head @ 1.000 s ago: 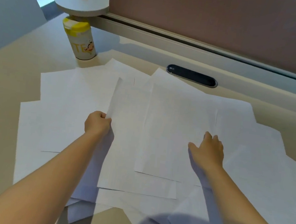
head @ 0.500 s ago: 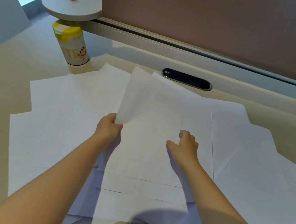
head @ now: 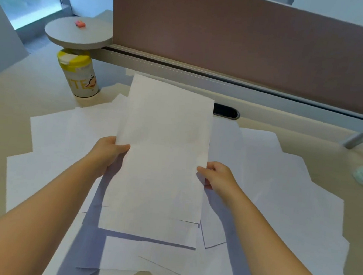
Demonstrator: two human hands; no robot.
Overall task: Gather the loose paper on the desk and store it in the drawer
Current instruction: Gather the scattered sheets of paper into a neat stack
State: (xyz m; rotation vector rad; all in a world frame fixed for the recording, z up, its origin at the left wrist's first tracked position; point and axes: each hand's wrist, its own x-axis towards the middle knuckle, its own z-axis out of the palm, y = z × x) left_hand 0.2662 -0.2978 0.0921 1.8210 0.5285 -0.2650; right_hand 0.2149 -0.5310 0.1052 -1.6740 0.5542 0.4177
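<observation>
Both hands grip a small paper stack (head: 161,157) mid-frame: left hand (head: 105,154) pinching its left edge, right hand (head: 219,176) its right. More loose sheets (head: 291,203) lie spread beneath on the desk (head: 6,102).

Obstacles: we note canister (head: 80,74) far-left, partition (head: 240,47) behind | Free room: bare desk (head: 6,109) at left; loose sheets (head: 281,191) cover centre.

A small stack of white paper (head: 163,157) is tilting up above the loose sheets (head: 281,191) that are lying overlapped on the desk (head: 1,109).
</observation>
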